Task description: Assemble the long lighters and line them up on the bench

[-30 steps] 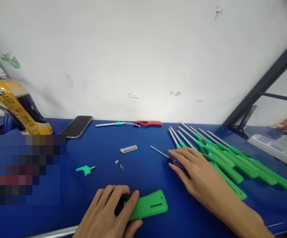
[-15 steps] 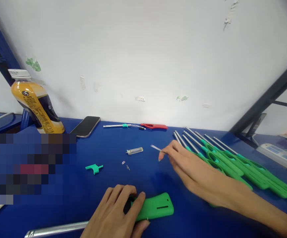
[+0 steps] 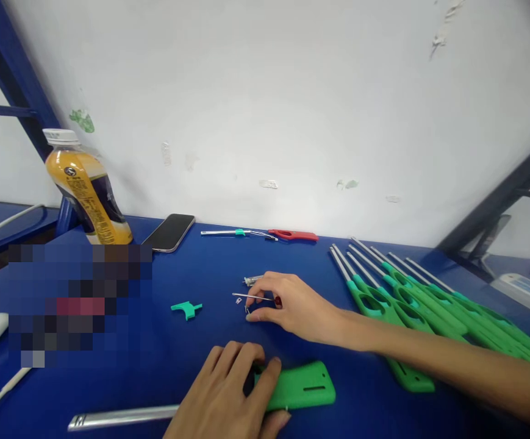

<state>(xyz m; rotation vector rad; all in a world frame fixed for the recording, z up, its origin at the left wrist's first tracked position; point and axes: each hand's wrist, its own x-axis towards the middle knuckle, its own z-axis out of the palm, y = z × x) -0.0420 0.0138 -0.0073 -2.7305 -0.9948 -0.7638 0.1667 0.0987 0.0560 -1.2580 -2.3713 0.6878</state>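
My left hand (image 3: 230, 393) rests near the table's front edge, gripping a green plastic handle shell (image 3: 304, 386) that lies flat on the blue table (image 3: 210, 329). My right hand (image 3: 292, 305) reaches across to the middle of the table and pinches a thin metal rod with a red part (image 3: 252, 297), its fingertips down beside tiny metal bits (image 3: 239, 301). A small clear part (image 3: 252, 280) lies just behind the fingers. A small green trigger piece (image 3: 186, 308) lies to the left.
Several green long-nosed lighters (image 3: 411, 299) lie in a row at the right. A red piece with a metal tube (image 3: 265, 233), a phone (image 3: 169, 232) and an orange bottle (image 3: 86, 186) stand along the wall. A metal bar (image 3: 122, 416) lies at the front edge.
My right hand picked the thin rod up from beside the lighters and carried it left to the small parts in the middle. My left hand stayed on the green shell.
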